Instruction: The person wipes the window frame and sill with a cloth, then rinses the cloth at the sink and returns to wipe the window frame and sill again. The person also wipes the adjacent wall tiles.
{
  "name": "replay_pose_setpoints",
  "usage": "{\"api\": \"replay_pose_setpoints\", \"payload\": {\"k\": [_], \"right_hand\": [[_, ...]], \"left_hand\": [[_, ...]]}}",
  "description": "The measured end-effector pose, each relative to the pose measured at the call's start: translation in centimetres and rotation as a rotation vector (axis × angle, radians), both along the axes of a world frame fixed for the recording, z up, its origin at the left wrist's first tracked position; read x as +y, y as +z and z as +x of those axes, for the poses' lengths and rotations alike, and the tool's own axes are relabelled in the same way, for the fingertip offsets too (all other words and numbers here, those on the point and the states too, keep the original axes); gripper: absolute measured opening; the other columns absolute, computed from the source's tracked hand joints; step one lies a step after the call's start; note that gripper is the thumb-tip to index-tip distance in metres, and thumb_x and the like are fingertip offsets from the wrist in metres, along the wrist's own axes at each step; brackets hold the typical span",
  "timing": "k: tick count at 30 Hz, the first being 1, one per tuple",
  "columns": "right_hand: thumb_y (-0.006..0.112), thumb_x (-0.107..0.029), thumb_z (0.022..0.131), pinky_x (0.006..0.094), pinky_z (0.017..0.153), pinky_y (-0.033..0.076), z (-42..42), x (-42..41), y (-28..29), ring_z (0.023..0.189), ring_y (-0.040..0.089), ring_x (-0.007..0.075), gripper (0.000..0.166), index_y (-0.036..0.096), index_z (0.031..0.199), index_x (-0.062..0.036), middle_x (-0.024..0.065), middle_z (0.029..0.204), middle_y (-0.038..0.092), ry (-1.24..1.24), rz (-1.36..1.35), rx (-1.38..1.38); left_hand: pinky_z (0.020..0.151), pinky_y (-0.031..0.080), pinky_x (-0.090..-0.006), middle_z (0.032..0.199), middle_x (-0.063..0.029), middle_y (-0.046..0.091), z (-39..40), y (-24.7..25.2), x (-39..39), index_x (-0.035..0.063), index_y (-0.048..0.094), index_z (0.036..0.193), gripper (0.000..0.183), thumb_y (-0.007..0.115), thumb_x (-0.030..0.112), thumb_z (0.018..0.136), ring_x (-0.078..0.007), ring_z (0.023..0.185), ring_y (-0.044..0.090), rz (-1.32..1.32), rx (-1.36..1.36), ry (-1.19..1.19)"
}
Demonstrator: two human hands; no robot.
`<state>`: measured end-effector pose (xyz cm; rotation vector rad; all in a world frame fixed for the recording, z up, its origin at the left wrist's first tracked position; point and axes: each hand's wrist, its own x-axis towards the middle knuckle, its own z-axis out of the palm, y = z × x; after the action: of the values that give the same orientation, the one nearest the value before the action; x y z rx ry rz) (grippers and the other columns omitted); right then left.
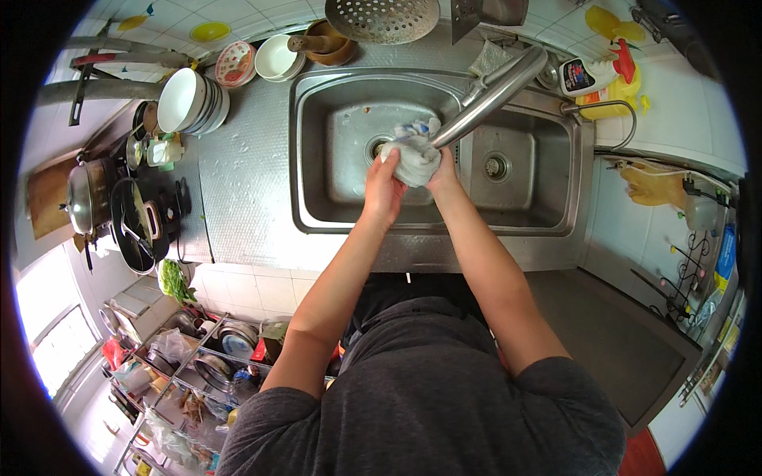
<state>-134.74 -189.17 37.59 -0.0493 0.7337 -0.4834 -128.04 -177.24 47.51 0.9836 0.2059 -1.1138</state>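
Observation:
A wet, bunched white cloth point(415, 162) with some blue on its far end is gripped between both hands. My left hand point(384, 187) holds its left side, thumb on top. My right hand point(443, 169) grips its right side, the fingers partly hidden behind the cloth. Just above the cloth ends the spout of the steel faucet point(485, 98); whether water runs cannot be made out. Cloth and hands are over the larger left basin point(348, 172) of a stainless steel double sink, close to the divider. The drain point(376, 146) lies partly hidden beside the cloth.
Right of the divider is the smaller basin point(518, 160). Stacked bowls point(181, 101) stand on the steel counter point(250, 178) at left, near a black wok point(134, 226). A perforated skimmer point(384, 21) hangs above the sink. A spray bottle point(589, 76) stands at the back right.

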Motion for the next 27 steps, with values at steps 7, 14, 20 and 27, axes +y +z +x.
{"api": "replay_pose_setpoints", "payload": {"k": [7, 14, 20, 27], "right_hand": [[0.069, -0.019, 0.099, 0.0393, 0.095, 0.054, 1.7, 1.1, 4.1, 0.110, 0.066, 0.0216, 0.035, 0.063, 0.130, -0.0037, 0.0102, 0.122, 0.068, 0.012, -0.422, 0.328], [0.080, -0.016, 0.089, 0.0289, 0.088, 0.052, -1.3, 2.0, 5.2, 0.099, 0.066, 0.0119, 0.039, 0.068, 0.123, -0.0012, 0.0055, 0.113, 0.071, 0.302, -0.838, 0.479], [0.075, -0.019, 0.092, 0.0300, 0.079, 0.052, -3.3, -0.8, 6.0, 0.090, 0.065, 0.0128, 0.029, 0.070, 0.114, -0.0015, 0.0068, 0.101, 0.072, 0.315, -1.074, 0.845], [0.067, -0.020, 0.099, 0.0348, 0.091, 0.054, -6.0, -6.3, 5.7, 0.107, 0.068, 0.0191, 0.039, 0.064, 0.133, -0.0018, 0.0073, 0.122, 0.071, 0.320, -0.831, 0.800]], "left_hand": [[0.110, 0.040, -0.0635, 0.149, -0.0105, 0.054, 0.7, -4.4, -1.0, 0.0163, 0.045, 0.151, 0.076, 0.046, 0.072, 0.100, -0.0335, 0.136, 0.051, -0.099, 0.501, -0.073], [0.106, 0.050, -0.0441, 0.128, -0.0126, 0.067, 2.2, -7.8, -3.9, 0.0132, 0.059, 0.137, 0.045, 0.062, 0.042, 0.102, -0.0282, 0.118, 0.065, -0.263, 0.358, -0.156], [0.105, 0.051, -0.0469, 0.128, -0.0111, 0.067, 1.1, -7.5, -5.9, 0.0152, 0.061, 0.129, 0.033, 0.066, 0.030, 0.101, -0.0282, 0.117, 0.066, -0.140, 0.444, -0.045], [0.107, 0.048, -0.0539, 0.131, -0.0121, 0.068, 0.9, -6.9, -7.4, 0.0164, 0.063, 0.125, 0.029, 0.063, 0.035, 0.103, -0.0324, 0.122, 0.064, -0.178, 0.544, 0.047]]}}
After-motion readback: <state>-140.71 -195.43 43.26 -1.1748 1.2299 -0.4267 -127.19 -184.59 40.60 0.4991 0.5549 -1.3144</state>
